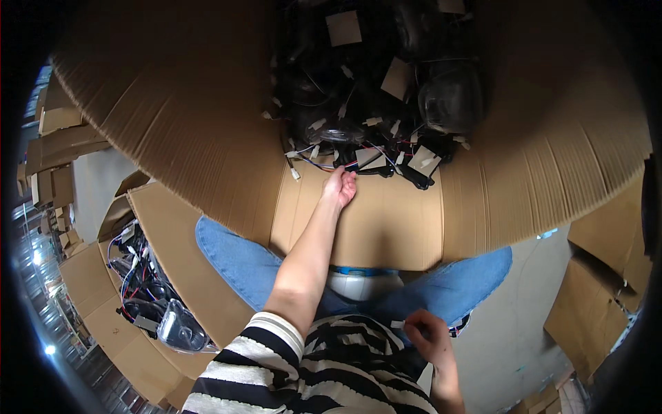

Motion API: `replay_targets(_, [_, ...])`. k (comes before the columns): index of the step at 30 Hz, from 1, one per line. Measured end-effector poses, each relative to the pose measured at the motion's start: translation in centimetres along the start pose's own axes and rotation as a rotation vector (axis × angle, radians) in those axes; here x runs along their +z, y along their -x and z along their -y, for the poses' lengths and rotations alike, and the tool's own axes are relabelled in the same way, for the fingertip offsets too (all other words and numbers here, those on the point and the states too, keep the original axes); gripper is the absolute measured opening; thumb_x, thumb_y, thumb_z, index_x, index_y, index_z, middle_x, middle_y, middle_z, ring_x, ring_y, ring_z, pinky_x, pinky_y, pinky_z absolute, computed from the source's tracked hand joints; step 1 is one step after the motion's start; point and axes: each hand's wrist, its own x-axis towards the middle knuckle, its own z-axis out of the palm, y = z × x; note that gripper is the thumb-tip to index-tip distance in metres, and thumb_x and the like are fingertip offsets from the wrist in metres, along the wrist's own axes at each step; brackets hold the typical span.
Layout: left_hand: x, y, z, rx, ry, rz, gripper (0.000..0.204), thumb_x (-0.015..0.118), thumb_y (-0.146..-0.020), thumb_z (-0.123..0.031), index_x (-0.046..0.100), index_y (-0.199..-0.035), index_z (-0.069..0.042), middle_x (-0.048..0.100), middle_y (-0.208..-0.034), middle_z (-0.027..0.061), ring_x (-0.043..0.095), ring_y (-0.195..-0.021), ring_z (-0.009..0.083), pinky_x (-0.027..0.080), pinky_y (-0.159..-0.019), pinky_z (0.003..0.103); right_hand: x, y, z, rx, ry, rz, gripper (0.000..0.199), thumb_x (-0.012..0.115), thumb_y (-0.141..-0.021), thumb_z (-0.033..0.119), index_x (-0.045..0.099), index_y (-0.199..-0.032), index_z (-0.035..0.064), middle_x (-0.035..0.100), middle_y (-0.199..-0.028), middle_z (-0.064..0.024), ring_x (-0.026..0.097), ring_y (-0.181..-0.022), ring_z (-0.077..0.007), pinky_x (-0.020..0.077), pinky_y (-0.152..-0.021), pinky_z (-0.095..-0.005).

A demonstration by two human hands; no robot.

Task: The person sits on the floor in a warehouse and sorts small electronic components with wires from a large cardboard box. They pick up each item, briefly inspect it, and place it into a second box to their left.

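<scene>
My left hand [340,186] reaches into a large cardboard box [358,228], palm up with the fingers curled. Its fingertips close on wires [350,165] at the near edge of a dark pile. That pile holds black parts with clear covers [451,100], thin coloured wires, white plug connectors [295,174] and beige cardboard pieces [423,161]. By my lap at the right, my right hand [431,336] is bent into a pinch. A small white piece [398,324] sticks out at its fingertips. Something dark hangs below that hand, too shadowed to name.
The tall box walls [552,172] curve around both sides of my reach. At the left stands another open box [179,248] with similar wired parts [181,328]. More cartons [593,310] stand on the grey floor [496,338] at the right. My knees flank the box.
</scene>
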Motion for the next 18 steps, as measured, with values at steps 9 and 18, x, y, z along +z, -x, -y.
replay_targets(9, [1.5, -3.9, 0.7, 0.237, -0.082, -0.270, 0.017, 0.055, -0.078, -0.034, 0.053, -0.081, -0.017, 0.054, -0.067, -0.0026, 0.049, -0.064, 0.0077, 0.036, -0.054, 0.023, 0.0, -1.3, 0.7, 0.022, 0.026, 0.021, 0.004, 0.056, -0.073, 0.001, 0.054, -0.077, 0.0010, 0.053, -0.066, -0.0007, 0.046, -0.061, -0.0054, 0.0371, -0.055, -0.0199])
replay_targets(18, [3.3, 1.3, -0.2, 0.473, -0.356, -0.139, 0.012, 0.050, -0.083, -0.025, 0.055, -0.086, -0.014, 0.062, -0.087, 0.0013, 0.052, -0.073, 0.0052, 0.035, -0.063, 0.020, 0.5, -0.7, 0.6, 0.019, 0.047, 0.045, 0.004, 0.056, -0.073, 0.000, 0.054, -0.076, 0.0001, 0.054, -0.066, -0.0027, 0.048, -0.060, -0.0067, 0.0381, -0.055, -0.0209])
